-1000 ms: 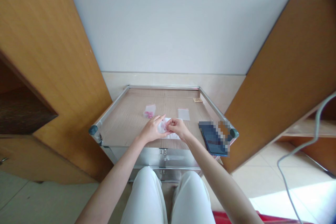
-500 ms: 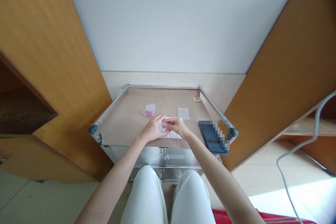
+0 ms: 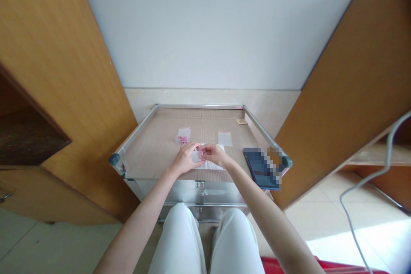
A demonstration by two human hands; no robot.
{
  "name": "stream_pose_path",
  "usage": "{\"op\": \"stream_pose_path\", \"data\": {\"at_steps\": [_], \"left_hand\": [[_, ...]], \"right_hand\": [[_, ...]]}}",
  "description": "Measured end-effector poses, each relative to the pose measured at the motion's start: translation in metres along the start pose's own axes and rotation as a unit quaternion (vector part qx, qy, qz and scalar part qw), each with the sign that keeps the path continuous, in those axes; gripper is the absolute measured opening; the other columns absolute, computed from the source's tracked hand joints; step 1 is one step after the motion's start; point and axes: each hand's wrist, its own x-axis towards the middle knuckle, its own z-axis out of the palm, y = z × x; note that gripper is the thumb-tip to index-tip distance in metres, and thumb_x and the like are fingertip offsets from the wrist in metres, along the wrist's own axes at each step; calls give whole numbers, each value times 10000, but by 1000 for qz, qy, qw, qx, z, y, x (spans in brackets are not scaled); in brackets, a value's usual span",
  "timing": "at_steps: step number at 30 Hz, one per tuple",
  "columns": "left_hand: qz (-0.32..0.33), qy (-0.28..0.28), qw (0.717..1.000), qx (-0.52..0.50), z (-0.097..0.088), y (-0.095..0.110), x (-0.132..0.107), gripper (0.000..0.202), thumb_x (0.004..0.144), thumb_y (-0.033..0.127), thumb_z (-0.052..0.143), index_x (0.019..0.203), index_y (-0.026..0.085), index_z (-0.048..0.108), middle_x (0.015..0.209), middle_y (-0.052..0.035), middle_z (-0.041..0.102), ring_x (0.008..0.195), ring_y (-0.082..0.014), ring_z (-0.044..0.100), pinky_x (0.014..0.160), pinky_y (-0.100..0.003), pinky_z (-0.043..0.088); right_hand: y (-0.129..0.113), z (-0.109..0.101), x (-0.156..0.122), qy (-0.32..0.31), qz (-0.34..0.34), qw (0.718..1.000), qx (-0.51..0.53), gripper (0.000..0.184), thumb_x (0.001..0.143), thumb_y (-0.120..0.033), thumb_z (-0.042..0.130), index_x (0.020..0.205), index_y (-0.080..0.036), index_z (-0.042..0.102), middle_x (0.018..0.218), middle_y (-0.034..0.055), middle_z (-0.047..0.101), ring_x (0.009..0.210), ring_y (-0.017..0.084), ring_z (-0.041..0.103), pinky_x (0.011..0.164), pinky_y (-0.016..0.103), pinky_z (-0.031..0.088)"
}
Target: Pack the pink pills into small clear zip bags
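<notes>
Near the table's front edge, my left hand (image 3: 183, 161) is curled around a small clear plastic bag (image 3: 194, 156) with something pink at its right side. The fingertips of my right hand (image 3: 214, 155) are pinched at that same side, touching the bag; how the pink contents sit is too small to tell. Under both hands lies a white sheet (image 3: 212, 166), partly covered. Just beyond my left hand rests another clear bag with pink beads (image 3: 183, 138). A flat clear bag (image 3: 224, 138) lies beyond my right hand.
The brown-topped table (image 3: 144, 154) has a raised metal rim and dark corner caps. To the right lies a dark flat device (image 3: 258, 169), partly blurred. A small tan card (image 3: 242, 122) sits at the back right. Wooden cabinets flank both sides; a grey cable (image 3: 348, 205) hangs at right.
My fingers have shifted slightly at the bag, and less of the pink contents shows between my hands. The things on the table have stayed in place.
</notes>
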Motion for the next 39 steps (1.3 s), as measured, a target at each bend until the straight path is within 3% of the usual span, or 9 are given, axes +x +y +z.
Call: {"op": "stream_pose_path", "data": {"at_steps": [4, 12, 20, 24, 27, 29, 33, 39], "left_hand": [[2, 16, 1000, -4, 2, -2, -2, 477, 641, 316, 612, 1082, 207, 467, 957, -49, 556, 929, -184, 503, 871, -354, 368], [11, 43, 999, 8, 5, -4, -2, 473, 659, 328, 587, 1099, 200, 470, 971, -62, 553, 932, -190, 499, 860, -350, 391], [34, 91, 995, 28, 13, -11, -3, 440, 663, 324, 584, 1067, 185, 481, 977, -67, 568, 953, -197, 500, 871, -362, 390], [6, 112, 993, 21, 17, -18, -5, 418, 664, 316, 589, 1049, 190, 486, 981, -70, 567, 949, -195, 511, 856, -358, 407], [-21, 118, 993, 8, 22, -24, -6, 420, 660, 316, 595, 1045, 190, 484, 984, -69, 559, 933, -189, 520, 837, -349, 422], [-31, 126, 992, 5, 25, -27, -7, 419, 660, 319, 596, 1042, 188, 483, 983, -70, 556, 934, -188, 520, 836, -346, 422], [-37, 134, 990, 8, 30, -30, -7, 408, 664, 329, 595, 1029, 186, 484, 964, -66, 562, 932, -186, 519, 845, -345, 412], [-37, 111, 993, 13, 28, -27, -8, 390, 673, 331, 585, 1020, 188, 477, 955, -59, 563, 917, -178, 520, 836, -332, 412]], "right_hand": [[-3, -1, 3, -13, 0, 999, -45, 252, 599, -85, 463, 729, -156, 667, 691, 8, 641, 620, 121, 538, 598, 228, 407], [-13, -1, 6, -56, -5, 993, -107, 282, 577, -39, 390, 578, -152, 649, 575, -4, 612, 564, 113, 519, 566, 212, 379], [-11, -1, 6, -68, 21, 996, -60, 225, 640, -122, 437, 695, -124, 655, 643, 11, 617, 581, 98, 503, 593, 216, 384], [-2, -10, 9, 1, -3, 998, -62, 258, 681, -179, 449, 852, -126, 635, 762, 39, 628, 608, 99, 508, 588, 219, 393], [9, -18, 11, 110, -8, 985, -136, 224, 683, -164, 451, 818, -119, 624, 776, 60, 624, 640, 109, 521, 611, 223, 395], [17, -22, 10, 149, -1, 967, -207, 192, 666, -138, 466, 781, -117, 618, 755, 66, 620, 641, 114, 521, 625, 226, 392], [32, -22, 4, 150, 0, 939, -310, 169, 666, -125, 481, 768, -109, 614, 777, 83, 607, 648, 118, 515, 637, 223, 383], [46, -16, 2, 136, 15, 914, -382, 176, 712, -150, 457, 760, -112, 622, 804, 91, 595, 693, 125, 520, 645, 206, 362]]}}
